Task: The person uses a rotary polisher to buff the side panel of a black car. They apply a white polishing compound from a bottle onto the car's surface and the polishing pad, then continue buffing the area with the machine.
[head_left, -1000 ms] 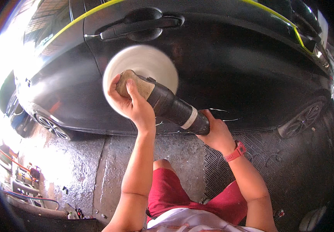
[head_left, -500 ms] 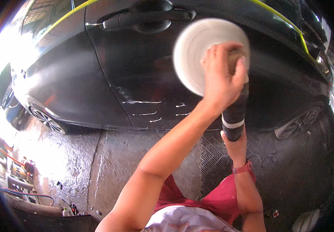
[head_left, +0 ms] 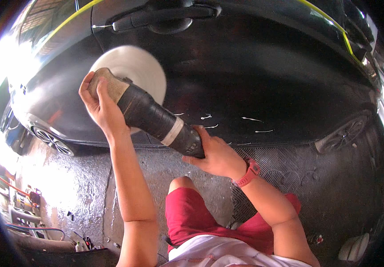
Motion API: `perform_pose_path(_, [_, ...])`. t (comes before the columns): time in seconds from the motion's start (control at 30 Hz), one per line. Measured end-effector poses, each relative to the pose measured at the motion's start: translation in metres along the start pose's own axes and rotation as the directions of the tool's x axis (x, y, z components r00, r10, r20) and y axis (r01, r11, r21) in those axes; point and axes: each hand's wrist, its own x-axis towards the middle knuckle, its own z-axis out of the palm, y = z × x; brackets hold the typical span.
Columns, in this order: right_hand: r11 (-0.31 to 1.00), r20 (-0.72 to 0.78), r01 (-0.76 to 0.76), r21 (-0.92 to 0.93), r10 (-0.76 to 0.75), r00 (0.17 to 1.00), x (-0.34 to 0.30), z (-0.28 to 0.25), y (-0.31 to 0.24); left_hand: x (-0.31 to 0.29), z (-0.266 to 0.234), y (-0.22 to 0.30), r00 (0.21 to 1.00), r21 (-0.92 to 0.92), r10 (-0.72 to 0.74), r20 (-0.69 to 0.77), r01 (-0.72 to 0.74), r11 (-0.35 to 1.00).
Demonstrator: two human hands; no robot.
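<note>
A black polishing machine (head_left: 149, 109) with tan and white tape wraps lies slantwise across my view. My left hand (head_left: 105, 104) grips its tan-wrapped head at the upper left. Around the rear end of the body my right hand (head_left: 218, 153) is closed, a red watch on that wrist. The round white pad (head_left: 145, 71) looks smeared, as if spinning, and is up against the black car door panel (head_left: 227, 75); part of it is hidden behind the machine and my left hand. White streaks of compound (head_left: 252, 119) mark the lower door.
Yellow-green tape (head_left: 74, 15) runs along the window edge above the door handle (head_left: 165, 18). A wheel (head_left: 52, 139) shows at left, another (head_left: 345, 133) at right. Hoses and equipment (head_left: 27, 213) stand at the lower left. A ribbed dark mat (head_left: 285, 178) covers the wet-looking floor's right side.
The polishing machine has swung from the upper right to the left and tilted from nearly upright to slanting. Both hands went with it; streaks at the right of the lower door now show.
</note>
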Motion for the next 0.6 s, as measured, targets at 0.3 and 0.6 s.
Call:
perform_pose_path(0.3, [0.975,-0.293,-0.095,0.203,0.153,0.944,-0.077,0.018,0.044,-0.076,0.079,-0.019,0.93,0.02,0.14,0.339,-0.156,0.988])
perform_pose_path(0.6, [0.721,-0.475,-0.122,0.682,0.563,0.676,-0.142,0.044,0.097,-0.178,0.206,-0.02,0.681,-0.081,0.232,0.694,-0.247,0.966])
